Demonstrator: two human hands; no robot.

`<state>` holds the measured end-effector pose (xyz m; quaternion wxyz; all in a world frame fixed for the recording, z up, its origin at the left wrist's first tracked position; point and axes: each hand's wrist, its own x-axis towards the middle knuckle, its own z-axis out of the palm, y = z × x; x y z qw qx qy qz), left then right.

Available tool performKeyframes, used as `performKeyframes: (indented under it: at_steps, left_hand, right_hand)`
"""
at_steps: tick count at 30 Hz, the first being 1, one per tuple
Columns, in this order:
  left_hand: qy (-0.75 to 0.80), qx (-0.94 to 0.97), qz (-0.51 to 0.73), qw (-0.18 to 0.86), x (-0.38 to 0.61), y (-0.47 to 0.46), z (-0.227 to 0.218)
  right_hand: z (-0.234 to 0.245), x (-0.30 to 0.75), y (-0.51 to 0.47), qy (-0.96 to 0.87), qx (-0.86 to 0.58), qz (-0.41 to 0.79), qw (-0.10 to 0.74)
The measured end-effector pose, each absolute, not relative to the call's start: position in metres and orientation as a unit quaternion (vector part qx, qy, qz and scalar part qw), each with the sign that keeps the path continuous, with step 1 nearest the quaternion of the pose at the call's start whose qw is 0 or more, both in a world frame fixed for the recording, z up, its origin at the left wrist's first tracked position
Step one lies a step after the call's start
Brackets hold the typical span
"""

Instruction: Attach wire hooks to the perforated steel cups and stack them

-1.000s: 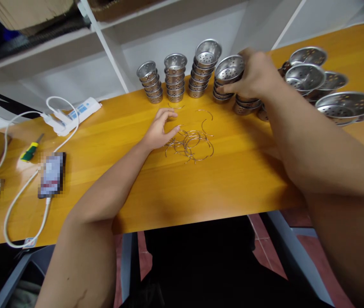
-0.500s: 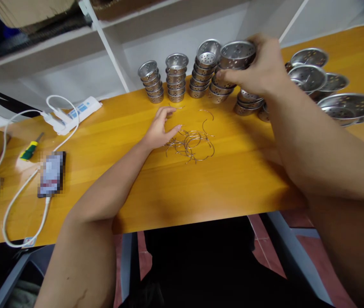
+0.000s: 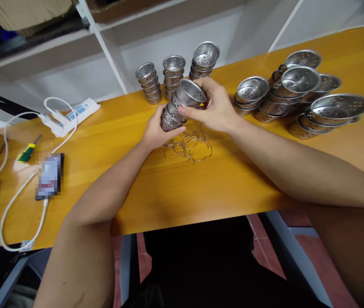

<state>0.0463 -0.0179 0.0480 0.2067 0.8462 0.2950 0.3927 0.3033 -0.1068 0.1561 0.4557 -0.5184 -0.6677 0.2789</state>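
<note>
Both hands grip one stack of perforated metal cups [image 3: 177,107], tilted with its open top toward the upper right. My left hand [image 3: 157,130] wraps its lower end, thumb in front. Near the rim, my right hand [image 3: 215,105] pinches the stack between thumb and fingers. Below the stack a loose tangle of thin wire rings [image 3: 191,145] lies on the table, partly hidden by the left thumb. Behind the hands stand further stacks of the same cups: a left stack [image 3: 150,85], a middle stack [image 3: 173,68] partly covered by the held one, and a taller stack [image 3: 205,60].
On the right stand several more stacks of metal cups [image 3: 297,92], close together. At left on the wooden table [image 3: 182,192] are a power strip [image 3: 76,115], a green and yellow screwdriver [image 3: 27,152] and a phone [image 3: 50,176] on a white cable. Shelving [image 3: 169,30] rises behind.
My right hand has brought a cup stack from the back row down and left to the left hand. My left hand, formerly empty above the wire rings, has closed around its lower end.
</note>
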Motion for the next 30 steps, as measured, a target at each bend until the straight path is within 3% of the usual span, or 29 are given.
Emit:
performKeyframes:
  at_steps: [8,16,21,30]
  left_hand:
    - [0.294,0.838,0.389,0.244,0.044,-0.022,0.055]
    - [0.246,0.817,0.435,0.288,0.047,-0.014,0.051]
    - [0.225,0.81,0.428,0.331,0.037,0.002,0.046]
    - [0.422,0.666,0.577,0.213,-0.021,0.073,0.042]
  right_hand:
    - [0.159,0.317,-0.102,-0.664,-0.489,0.34,0.453]
    - [0.129,0.318,-0.081,-0.664,-0.416,0.313,0.537]
    - [0.132,0.332,-0.073,-0.659,-0.411,0.316,0.544]
    - [0.12,0.334,-0.069,-0.691,-0.428,0.244,0.53]
